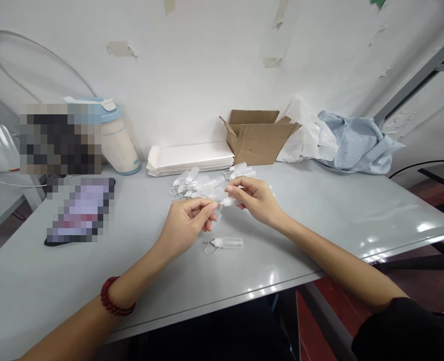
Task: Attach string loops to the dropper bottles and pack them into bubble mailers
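Observation:
Both of my hands meet above the grey table, holding one small clear squeeze bottle between them. My left hand pinches its cap end with closed fingertips. My right hand grips the bottle's body, fingers curled around it. Just behind my hands lies a pile of several similar clear bottles. One more bottle with a looped tether lies alone on the table in front of my hands. A red bead bracelet circles my left wrist.
At the back, against the wall, stand a stack of white flat bags, an open cardboard box, a crumpled clear plastic bag, a light blue cloth and a white-and-blue jug. A dark phone-like slab lies at left.

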`<state>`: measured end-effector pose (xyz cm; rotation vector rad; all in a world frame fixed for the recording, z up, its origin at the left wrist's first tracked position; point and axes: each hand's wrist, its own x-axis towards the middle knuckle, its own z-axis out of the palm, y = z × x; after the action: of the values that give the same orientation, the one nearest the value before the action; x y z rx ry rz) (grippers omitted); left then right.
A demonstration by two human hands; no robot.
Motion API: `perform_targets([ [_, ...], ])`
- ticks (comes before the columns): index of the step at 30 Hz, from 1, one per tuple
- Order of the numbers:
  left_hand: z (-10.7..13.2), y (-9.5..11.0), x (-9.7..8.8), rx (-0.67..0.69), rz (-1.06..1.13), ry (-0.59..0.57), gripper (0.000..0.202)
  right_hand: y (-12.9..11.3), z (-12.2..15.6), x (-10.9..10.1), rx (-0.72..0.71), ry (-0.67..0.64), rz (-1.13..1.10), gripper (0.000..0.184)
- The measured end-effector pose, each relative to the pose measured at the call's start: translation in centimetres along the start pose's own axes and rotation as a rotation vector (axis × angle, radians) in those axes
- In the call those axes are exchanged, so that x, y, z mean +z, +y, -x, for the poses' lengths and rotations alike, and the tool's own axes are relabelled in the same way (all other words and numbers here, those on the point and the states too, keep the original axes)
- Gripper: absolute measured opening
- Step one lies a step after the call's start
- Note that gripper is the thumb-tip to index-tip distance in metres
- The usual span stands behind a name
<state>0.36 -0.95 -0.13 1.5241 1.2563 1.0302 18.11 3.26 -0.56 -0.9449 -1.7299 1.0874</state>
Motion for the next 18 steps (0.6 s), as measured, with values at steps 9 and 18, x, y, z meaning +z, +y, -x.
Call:
perform_targets([
  [9, 0.06, -0.58, 0.28, 0.002, 0.035, 0.017, 0.021, 0.16, 0.36, 0.63, -0.025, 0.027, -0.009, 0.027],
  [18, 0.24, -0.76, 0.48, -0.007, 0.022, 0.008, 0.023, 0.3, 0.63, 1.01, -0.036, 0.02, -0.01, 0.024],
])
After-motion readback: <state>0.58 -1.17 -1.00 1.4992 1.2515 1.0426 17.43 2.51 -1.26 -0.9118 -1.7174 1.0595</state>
